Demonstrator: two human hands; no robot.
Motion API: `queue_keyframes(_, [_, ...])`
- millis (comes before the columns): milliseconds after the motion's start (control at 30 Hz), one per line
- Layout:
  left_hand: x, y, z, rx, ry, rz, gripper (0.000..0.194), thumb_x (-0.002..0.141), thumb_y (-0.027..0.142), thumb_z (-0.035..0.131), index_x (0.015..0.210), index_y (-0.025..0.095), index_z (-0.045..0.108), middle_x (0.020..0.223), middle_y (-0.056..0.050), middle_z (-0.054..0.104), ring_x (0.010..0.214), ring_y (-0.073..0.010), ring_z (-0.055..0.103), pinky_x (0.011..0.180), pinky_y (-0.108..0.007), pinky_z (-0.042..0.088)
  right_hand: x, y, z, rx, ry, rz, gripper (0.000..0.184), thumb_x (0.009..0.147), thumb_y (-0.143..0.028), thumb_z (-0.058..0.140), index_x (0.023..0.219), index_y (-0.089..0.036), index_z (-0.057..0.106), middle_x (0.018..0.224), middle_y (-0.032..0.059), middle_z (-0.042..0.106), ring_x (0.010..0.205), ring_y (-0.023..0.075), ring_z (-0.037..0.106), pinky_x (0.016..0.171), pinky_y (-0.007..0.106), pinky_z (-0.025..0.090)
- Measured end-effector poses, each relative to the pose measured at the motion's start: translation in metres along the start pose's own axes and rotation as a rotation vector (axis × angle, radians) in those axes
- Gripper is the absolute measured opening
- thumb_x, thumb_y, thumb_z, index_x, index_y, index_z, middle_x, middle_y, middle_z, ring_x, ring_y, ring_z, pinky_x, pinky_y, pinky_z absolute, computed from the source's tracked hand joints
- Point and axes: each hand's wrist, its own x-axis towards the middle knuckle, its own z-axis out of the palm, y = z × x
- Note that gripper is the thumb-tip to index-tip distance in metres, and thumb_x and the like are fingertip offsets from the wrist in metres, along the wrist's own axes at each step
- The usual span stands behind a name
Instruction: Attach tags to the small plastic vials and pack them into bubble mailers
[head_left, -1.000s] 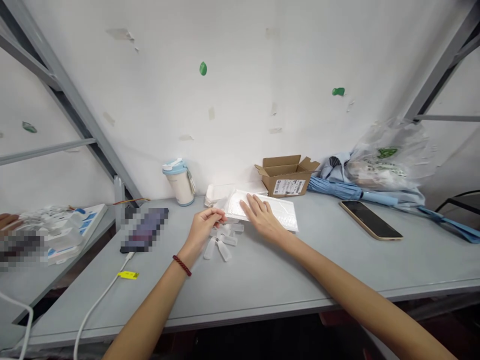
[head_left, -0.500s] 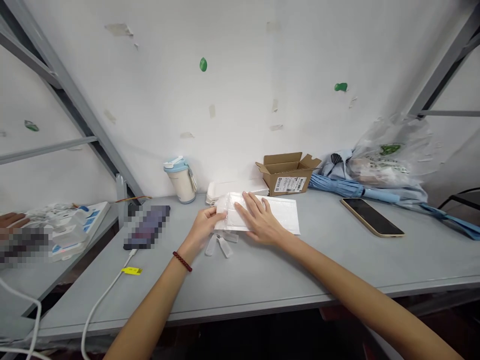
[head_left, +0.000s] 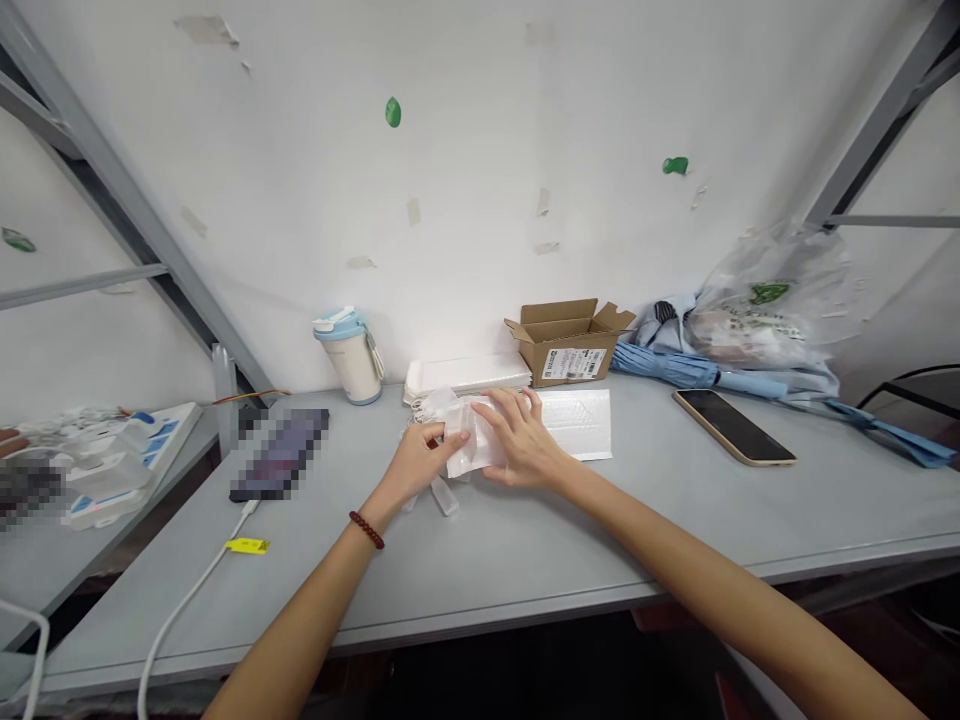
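Observation:
A white padded envelope [head_left: 577,420] lies on the grey desk, its left end raised and crumpled between my hands. My left hand [head_left: 420,460], with a dark red bead bracelet at the wrist, is closed in a pinch on that left end. Across the envelope's middle, my right hand [head_left: 525,440] grips it with bent fingers on the far side and the thumb on the near side. Small translucent plastic pieces [head_left: 444,496] lie partly hidden beneath my left hand. More small clear and white pieces [head_left: 436,403] sit just behind it.
Behind the envelope lie a flat white stack [head_left: 469,373] and an open cardboard box [head_left: 570,345]. A cup [head_left: 351,358] and a blurred phone [head_left: 281,455] with a cable stand left. To the right are another phone [head_left: 733,427], a blue umbrella [head_left: 667,363] and a plastic bag [head_left: 772,300].
The envelope's left end has lifted and bent. My right hand's fingers, flatter before, are now curled round it. More small pieces show behind my left hand. The view has shifted slightly.

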Motion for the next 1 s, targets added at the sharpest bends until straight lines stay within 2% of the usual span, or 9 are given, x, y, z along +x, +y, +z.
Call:
queue_keyframes(67, [0.002, -0.002, -0.001, 0.054, 0.059, 0.020, 0.044, 0.072, 0.046, 0.061, 0.047, 0.016, 0.040, 0.050, 0.005, 0.030, 0.051, -0.0083, 0.030, 0.049, -0.023, 0.025, 0.001, 0.002, -0.001, -0.008, 0.040, -0.021, 0.072, 0.068, -0.041, 0.061, 0.130, -0.014, 0.035, 0.126, 0.0199, 0.044, 0.117, 0.0324, 0.039, 0.099, 0.053, 0.019])
queue_keyframes(167, [0.005, -0.003, -0.007, 0.069, 0.102, 0.026, 0.039, 0.073, 0.047, 0.060, 0.052, 0.016, 0.053, 0.054, 0.003, 0.044, 0.056, -0.0113, 0.040, 0.052, -0.023, 0.031, 0.002, 0.008, -0.002, -0.027, 0.086, -0.025, 0.060, 0.071, -0.035, 0.060, 0.124, -0.015, 0.041, 0.121, 0.0182, 0.049, 0.112, 0.0304, 0.044, 0.097, 0.050, 0.022])
queue_keyframes(333, [0.007, -0.002, -0.032, 0.097, 0.110, -0.013, 0.038, 0.075, 0.050, 0.056, 0.065, 0.015, 0.067, 0.070, -0.004, 0.065, 0.069, -0.0178, 0.055, 0.063, -0.026, 0.040, 0.001, 0.025, -0.006, -0.032, 0.107, 0.074, 0.052, 0.072, -0.030, 0.059, 0.120, -0.016, 0.043, 0.117, 0.0167, 0.052, 0.107, 0.0292, 0.047, 0.095, 0.047, 0.025])
queue_keyframes(400, [0.006, -0.003, -0.044, 0.164, 0.065, -0.026, 0.036, 0.074, 0.050, 0.057, 0.070, 0.017, 0.069, 0.076, -0.005, 0.068, 0.072, -0.0192, 0.057, 0.065, -0.028, 0.041, 0.000, 0.031, -0.007, -0.026, 0.107, 0.112, 0.051, 0.073, -0.029, 0.058, 0.120, -0.016, 0.043, 0.117, 0.0166, 0.052, 0.107, 0.0293, 0.046, 0.093, 0.046, 0.027])
queue_keyframes(533, [0.003, -0.006, -0.061, 0.288, -0.162, -0.059, 0.032, 0.069, 0.047, 0.063, 0.084, 0.020, 0.072, 0.082, -0.004, 0.068, 0.076, -0.0205, 0.057, 0.066, -0.029, 0.041, -0.001, 0.038, -0.007, -0.014, 0.091, 0.145, 0.049, 0.072, -0.027, 0.057, 0.118, -0.016, 0.045, 0.116, 0.0159, 0.052, 0.106, 0.0284, 0.046, 0.090, 0.043, 0.029])
queue_keyframes(600, [0.003, -0.008, -0.064, 0.296, -0.196, -0.056, 0.033, 0.069, 0.046, 0.063, 0.088, 0.020, 0.071, 0.084, -0.004, 0.068, 0.080, -0.0216, 0.057, 0.067, -0.029, 0.041, -0.001, 0.039, -0.006, -0.011, 0.069, 0.147, 0.048, 0.072, -0.026, 0.057, 0.117, -0.016, 0.046, 0.115, 0.0154, 0.052, 0.105, 0.0280, 0.046, 0.089, 0.042, 0.029])
queue_keyframes(700, [0.006, -0.011, -0.063, 0.271, -0.115, -0.060, 0.030, 0.069, 0.043, 0.062, 0.085, 0.019, 0.070, 0.082, -0.005, 0.068, 0.079, -0.0217, 0.056, 0.068, -0.030, 0.041, -0.001, 0.038, -0.004, -0.011, 0.038, 0.149, 0.048, 0.071, -0.025, 0.058, 0.117, -0.015, 0.046, 0.115, 0.0153, 0.052, 0.106, 0.0281, 0.045, 0.089, 0.042, 0.029])
queue_keyframes(833, [0.010, -0.017, -0.060, 0.196, 0.019, -0.135, 0.027, 0.063, 0.040, 0.066, 0.075, 0.016, 0.070, 0.071, -0.005, 0.066, 0.069, -0.0195, 0.054, 0.063, -0.028, 0.039, 0.000, 0.035, -0.005, -0.001, 0.008, 0.158, 0.050, 0.071, -0.025, 0.057, 0.118, -0.016, 0.045, 0.117, 0.0152, 0.051, 0.106, 0.0285, 0.044, 0.089, 0.042, 0.029])
queue_keyframes(1000, [0.012, -0.032, -0.059, 0.165, 0.013, -0.201, 0.027, 0.063, 0.042, 0.066, 0.060, 0.015, 0.067, 0.058, -0.002, 0.060, 0.058, -0.0159, 0.049, 0.055, -0.025, 0.032, 0.000, 0.035, -0.004, 0.006, -0.008, 0.166, 0.049, 0.072, -0.025, 0.057, 0.119, -0.017, 0.045, 0.117, 0.0146, 0.051, 0.107, 0.0291, 0.043, 0.089, 0.043, 0.029])
